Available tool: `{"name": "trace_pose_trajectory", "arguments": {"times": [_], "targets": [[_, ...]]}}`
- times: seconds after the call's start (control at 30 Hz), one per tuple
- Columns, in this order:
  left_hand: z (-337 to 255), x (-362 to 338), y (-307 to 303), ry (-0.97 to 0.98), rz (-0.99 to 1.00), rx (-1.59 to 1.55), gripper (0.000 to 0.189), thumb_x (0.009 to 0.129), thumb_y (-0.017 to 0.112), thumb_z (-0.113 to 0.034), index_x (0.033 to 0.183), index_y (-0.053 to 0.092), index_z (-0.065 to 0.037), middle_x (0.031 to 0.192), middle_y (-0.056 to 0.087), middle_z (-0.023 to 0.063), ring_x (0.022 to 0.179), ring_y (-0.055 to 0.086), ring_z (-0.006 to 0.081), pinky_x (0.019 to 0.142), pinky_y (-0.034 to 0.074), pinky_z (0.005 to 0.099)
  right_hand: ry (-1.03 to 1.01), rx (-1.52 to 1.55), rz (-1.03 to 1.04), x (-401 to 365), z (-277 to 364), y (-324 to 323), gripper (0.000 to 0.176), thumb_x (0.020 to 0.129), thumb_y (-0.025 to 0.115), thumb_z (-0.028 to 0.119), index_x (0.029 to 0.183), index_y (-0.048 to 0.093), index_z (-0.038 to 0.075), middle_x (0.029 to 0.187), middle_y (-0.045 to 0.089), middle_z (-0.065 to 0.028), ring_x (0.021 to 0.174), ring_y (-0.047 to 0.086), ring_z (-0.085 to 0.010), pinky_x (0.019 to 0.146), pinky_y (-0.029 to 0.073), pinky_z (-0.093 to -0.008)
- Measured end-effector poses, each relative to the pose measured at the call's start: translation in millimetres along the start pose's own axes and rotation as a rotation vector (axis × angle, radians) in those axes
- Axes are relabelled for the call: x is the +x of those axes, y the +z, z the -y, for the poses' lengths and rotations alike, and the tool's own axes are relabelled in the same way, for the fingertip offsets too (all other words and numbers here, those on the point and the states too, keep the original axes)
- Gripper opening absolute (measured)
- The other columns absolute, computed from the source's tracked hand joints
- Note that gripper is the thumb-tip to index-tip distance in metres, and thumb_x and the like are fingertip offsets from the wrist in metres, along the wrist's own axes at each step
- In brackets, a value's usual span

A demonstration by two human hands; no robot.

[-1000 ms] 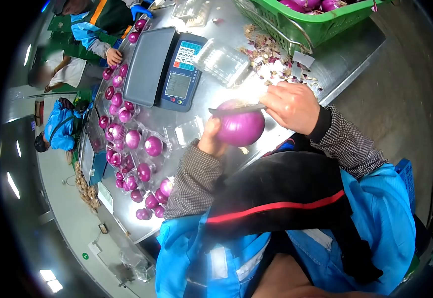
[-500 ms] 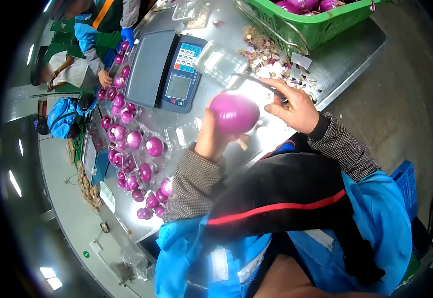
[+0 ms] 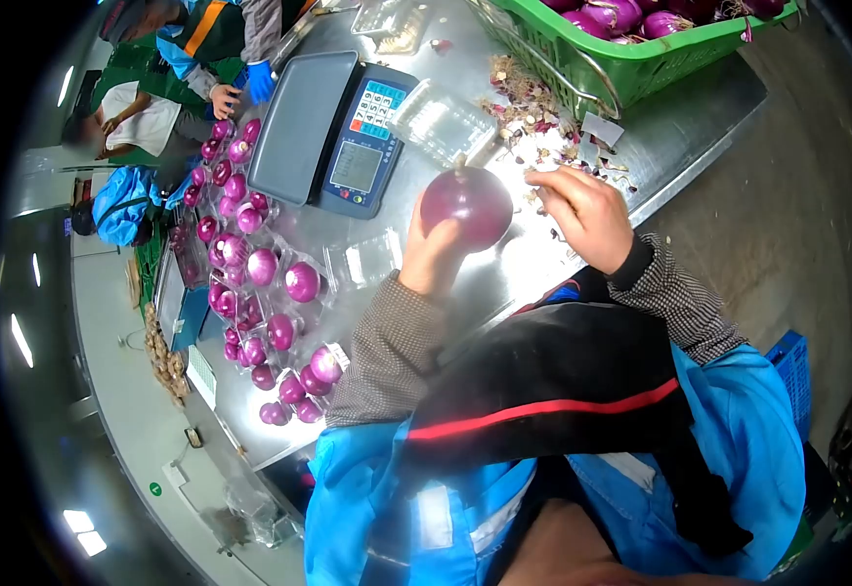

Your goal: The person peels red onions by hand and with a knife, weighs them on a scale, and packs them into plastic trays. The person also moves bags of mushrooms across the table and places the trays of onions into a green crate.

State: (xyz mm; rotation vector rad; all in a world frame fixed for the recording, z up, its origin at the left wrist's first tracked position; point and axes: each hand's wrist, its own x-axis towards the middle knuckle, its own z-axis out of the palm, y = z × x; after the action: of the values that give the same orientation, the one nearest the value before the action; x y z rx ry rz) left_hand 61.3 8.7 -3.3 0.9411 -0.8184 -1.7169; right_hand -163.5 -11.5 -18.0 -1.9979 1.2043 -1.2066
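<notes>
My left hand (image 3: 432, 256) is wrapped round a large red onion (image 3: 467, 213), held above the steel table with its stalk end up. To the right of the onion, my right hand (image 3: 587, 217) is closed, thumb and fingers pressed together. What it grips, if anything, is hidden. Beyond the onion lies a clear plastic tray (image 3: 444, 121), and another clear tray (image 3: 363, 262) is left of my left wrist. Onion skins and trimmings (image 3: 543, 132) are scattered past my right hand.
A weighing scale (image 3: 333, 132) stands on the steel table (image 3: 680, 137). Red onions in clear trays (image 3: 262, 266) line the left side. A green crate (image 3: 621, 68) of onions is at the back right. Across the table, a person's blue-gloved hand (image 3: 261, 82) and bare hand (image 3: 224, 101) are near the onions.
The onion has been turned in my left hand, bringing its stalk up. My right hand has drawn slightly away; the dark blade-like strip beside its fingers no longer shows clearly.
</notes>
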Motion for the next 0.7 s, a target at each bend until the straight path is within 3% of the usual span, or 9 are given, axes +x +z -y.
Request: {"name": "trace_pose_trajectory", "arguments": {"times": [0.1, 0.13, 0.37, 0.47, 0.57, 0.6, 0.63, 0.7], "targets": [[-6, -8, 1, -0.057, 0.028, 0.008, 0.079, 0.076, 0.076, -0.040, 0.136, 0.041, -0.001, 0.129, 0.052, 0.0123, 0.120, 0.052, 0.0241, 0.100, 0.044, 0.0401, -0.290, -0.293, 0.090, 8, 18, -14, 0.027, 0.074, 0.067, 0.006, 0.101, 0.066, 0.005, 0.082, 0.060, -0.0082, 0.072, 0.061, -0.0242, 0.063, 0.050, -0.0336], [-6, -10, 1, -0.058, 0.036, 0.030, 0.079, 0.076, 0.075, -0.041, 0.136, 0.041, -0.001, 0.129, 0.052, 0.0124, 0.120, 0.052, 0.0239, 0.101, 0.043, 0.0401, -0.290, -0.347, 0.096, 8, 19, -11, 0.031, 0.070, 0.068, 0.005, 0.101, 0.066, 0.006, 0.084, 0.060, -0.0063, 0.075, 0.061, -0.0231, 0.064, 0.050, -0.0341], [-13, -19, 5, -0.120, 0.044, 0.123, 0.079, 0.077, 0.074, -0.043, 0.136, 0.042, -0.001, 0.130, 0.051, 0.0111, 0.120, 0.050, 0.0227, 0.101, 0.042, 0.0386, -0.301, -0.412, 0.139, 11, 12, -3, 0.036, 0.071, 0.067, 0.004, 0.107, 0.065, 0.006, 0.084, 0.061, -0.0073, 0.073, 0.061, -0.0234, 0.064, 0.051, -0.0336], [-17, -18, 3, -0.064, 0.007, 0.078, 0.075, 0.078, 0.074, -0.034, 0.136, 0.040, -0.001, 0.129, 0.052, 0.0119, 0.119, 0.051, 0.0231, 0.102, 0.042, 0.0387, -0.169, -0.418, 0.193, -2, -5, -10, 0.043, 0.072, 0.066, 0.004, 0.115, 0.063, 0.005, 0.090, 0.065, -0.0092, 0.080, 0.064, -0.0260, 0.066, 0.052, -0.0342], [-14, -17, 9, 0.059, -0.097, 0.205, 0.070, 0.078, 0.074, -0.021, 0.136, 0.039, -0.002, 0.128, 0.052, 0.0128, 0.118, 0.053, 0.0230, 0.101, 0.044, 0.0381, -0.010, -0.192, 0.222, -12, 1, -7, 0.041, 0.080, 0.064, 0.006, 0.121, 0.060, 0.003, 0.099, 0.067, -0.0123, 0.088, 0.066, -0.0271, 0.070, 0.053, -0.0331], [-10, -17, 3, 0.126, -0.121, 0.340, 0.071, 0.077, 0.074, -0.012, 0.137, 0.036, -0.005, 0.129, 0.051, 0.0133, 0.117, 0.053, 0.0235, 0.099, 0.046, 0.0378, 0.229, -0.029, 0.342, -11, 9, -6, 0.034, 0.091, 0.061, 0.015, 0.122, 0.058, 0.000, 0.104, 0.068, -0.0148, 0.093, 0.067, -0.0239, 0.073, 0.052, -0.0308], [-9, -17, 4, 0.143, -0.091, 0.284, 0.072, 0.077, 0.074, -0.012, 0.137, 0.034, -0.005, 0.130, 0.050, 0.0133, 0.117, 0.053, 0.0237, 0.099, 0.046, 0.0379, 0.252, 0.369, 0.212, -12, 11, 7, 0.031, 0.094, 0.059, 0.024, 0.117, 0.059, 0.003, 0.083, 0.065, -0.0137, 0.075, 0.065, -0.0287, 0.069, 0.051, -0.0350], [-5, -17, 8, 0.172, -0.029, 0.172, 0.074, 0.077, 0.075, -0.012, 0.137, 0.032, -0.007, 0.131, 0.049, 0.0134, 0.118, 0.053, 0.0242, 0.098, 0.047, 0.0380, 0.465, 0.615, 0.272, -12, 13, 16, 0.036, 0.097, 0.056, 0.027, 0.123, 0.056, 0.002, 0.084, 0.065, -0.0152, 0.074, 0.064, -0.0274, 0.072, 0.050, -0.0335]]}}
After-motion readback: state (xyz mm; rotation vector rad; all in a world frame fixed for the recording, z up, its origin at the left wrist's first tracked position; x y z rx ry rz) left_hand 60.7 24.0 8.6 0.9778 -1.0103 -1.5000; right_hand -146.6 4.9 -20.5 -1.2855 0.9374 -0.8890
